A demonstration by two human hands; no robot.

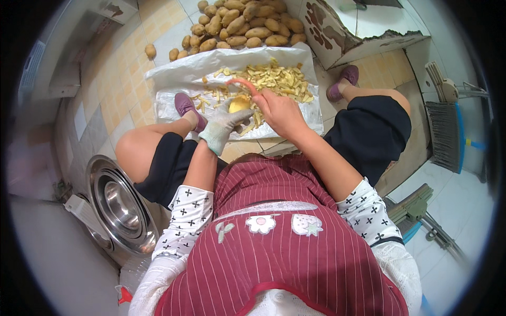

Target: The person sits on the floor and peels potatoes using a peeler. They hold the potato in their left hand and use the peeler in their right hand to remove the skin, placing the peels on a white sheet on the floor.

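In a pale knit work glove, my left hand (pixel 227 120) grips a partly peeled potato (pixel 239 104), its yellow flesh showing. My bare right hand (pixel 280 112) is closed around a red-handled peeler (pixel 244 83), just above and to the right of the potato. The peeler's blade is too small to make out. Beneath both hands a white plastic sheet (pixel 174 106) covers the floor. A heap of potato peelings (pixel 280 81) lies on it, with loose strips scattered to the left.
Unpeeled potatoes (pixel 237 25) are piled beyond the sheet, and a single potato (pixel 150 51) lies apart on the tiles. Nested steel basins (pixel 122 205) stand by my left knee. A broom (pixel 446 136) leans at right near a squeeze mop (pixel 419 209). A broken tiled ledge (pixel 336 39) juts in at upper right.
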